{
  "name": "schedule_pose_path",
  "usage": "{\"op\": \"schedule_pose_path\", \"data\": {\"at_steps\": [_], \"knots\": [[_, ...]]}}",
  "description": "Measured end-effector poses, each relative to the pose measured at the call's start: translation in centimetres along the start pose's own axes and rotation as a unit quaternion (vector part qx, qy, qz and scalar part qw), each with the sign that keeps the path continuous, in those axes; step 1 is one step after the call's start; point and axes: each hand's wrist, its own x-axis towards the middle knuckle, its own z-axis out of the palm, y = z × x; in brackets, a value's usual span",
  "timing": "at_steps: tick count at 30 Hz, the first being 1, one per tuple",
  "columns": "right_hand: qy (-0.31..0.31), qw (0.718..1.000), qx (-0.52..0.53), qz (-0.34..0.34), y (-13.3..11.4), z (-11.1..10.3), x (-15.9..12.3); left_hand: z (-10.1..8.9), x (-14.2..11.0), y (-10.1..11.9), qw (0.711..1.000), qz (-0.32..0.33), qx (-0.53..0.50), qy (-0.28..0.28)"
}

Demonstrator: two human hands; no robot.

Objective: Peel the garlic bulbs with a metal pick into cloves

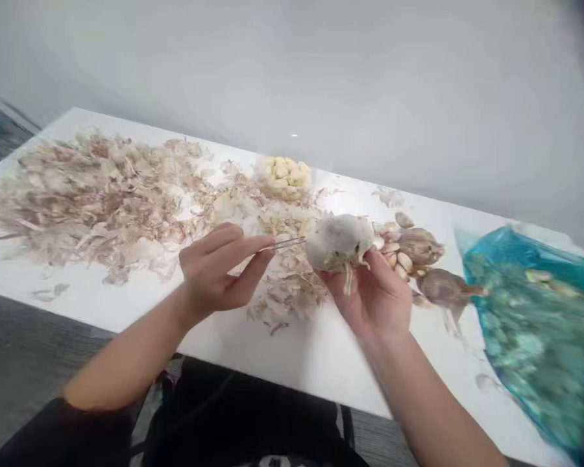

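Note:
A whole garlic bulb (340, 241) with pale skin and roots hanging down is held up in my right hand (377, 295), whose fingers wrap its underside. My left hand (224, 266) pinches a pair of thin metal tweezers (288, 243). Their tips point right, close to the bulb; whether they touch it I cannot tell. Below both hands lie loose garlic skins (292, 292). Right of the bulb, unpeeled cloves (403, 261) and two brownish bulbs (442, 287) rest on the table.
A large heap of papery skins (102, 201) covers the left of the white table (292, 353). Peeled cloves fill a clear container (287, 178) at the back middle. A blue plastic bag (540, 337) with contents blurred lies at the right. A pale wall (292, 78) stands behind.

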Motion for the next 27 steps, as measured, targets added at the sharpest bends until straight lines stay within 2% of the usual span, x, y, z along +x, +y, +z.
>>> {"op": "schedule_pose_path", "data": {"at_steps": [7, 10, 23, 27], "knots": [[0.04, 0.998, -0.018, 0.044, 0.41, -0.24, 0.45, -0.17, 0.15, 0.44, 1.0, 0.005, -0.018, -0.025], [0.032, 0.997, -0.03, 0.058, 0.34, -0.05, 0.44, -0.16, 0.27, 0.56, 0.999, 0.007, -0.016, -0.033], [0.038, 0.995, -0.08, 0.049, 0.14, 0.43, 0.28, -0.12, 0.07, 0.18, 0.999, 0.004, -0.012, -0.04], [0.064, 0.989, -0.129, 0.042, 0.39, 0.6, 0.24, -0.16, 0.19, 0.07, 0.999, 0.012, -0.002, -0.049]]}}
